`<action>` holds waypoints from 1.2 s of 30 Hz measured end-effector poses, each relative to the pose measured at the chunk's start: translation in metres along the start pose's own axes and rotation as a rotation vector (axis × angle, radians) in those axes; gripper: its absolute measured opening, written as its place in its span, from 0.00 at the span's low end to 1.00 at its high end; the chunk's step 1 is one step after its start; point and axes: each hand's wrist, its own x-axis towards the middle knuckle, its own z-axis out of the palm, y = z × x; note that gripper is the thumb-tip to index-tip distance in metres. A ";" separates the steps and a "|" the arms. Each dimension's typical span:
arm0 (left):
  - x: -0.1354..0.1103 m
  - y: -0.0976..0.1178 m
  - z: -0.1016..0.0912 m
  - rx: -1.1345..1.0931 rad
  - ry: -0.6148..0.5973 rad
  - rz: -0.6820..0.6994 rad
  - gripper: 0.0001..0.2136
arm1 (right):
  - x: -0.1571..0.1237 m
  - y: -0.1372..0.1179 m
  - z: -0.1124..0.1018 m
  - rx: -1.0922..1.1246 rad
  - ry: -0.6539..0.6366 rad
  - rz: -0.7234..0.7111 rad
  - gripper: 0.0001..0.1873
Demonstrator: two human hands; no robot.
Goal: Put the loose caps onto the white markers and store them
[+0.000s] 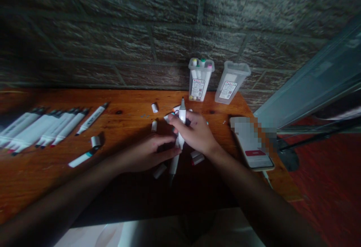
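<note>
My right hand (197, 132) grips a white marker (182, 117) upright over the wooden table (126, 164), its dark uncapped tip pointing up. My left hand (150, 151) lies low on the table just left of it, fingers curled by the marker's lower end; what they hold, if anything, is hidden. A second white marker (174, 164) lies beneath the hands. Loose caps (154, 108) are scattered around them.
A row of several white markers (42, 126) lies at the left, with one more marker (81, 158) and a cap nearer me. Two clear plastic cases (200, 79) stand against the stone wall; the right case (231, 82) looks empty. A phone (252, 147) lies at the right edge.
</note>
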 end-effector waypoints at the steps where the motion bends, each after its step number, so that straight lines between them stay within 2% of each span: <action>1: 0.000 0.001 0.000 0.005 0.002 0.002 0.11 | 0.000 0.000 0.000 0.001 0.004 -0.005 0.18; 21: 0.001 -0.002 0.001 0.016 -0.011 0.016 0.12 | 0.001 -0.001 -0.001 -0.054 -0.017 -0.014 0.18; 27: -0.001 -0.005 0.002 0.052 0.004 0.022 0.12 | 0.000 -0.001 -0.002 -0.084 -0.051 -0.070 0.17; 36: -0.003 0.001 0.003 0.104 0.009 0.049 0.13 | -0.007 -0.011 -0.001 -0.316 -0.070 -0.172 0.20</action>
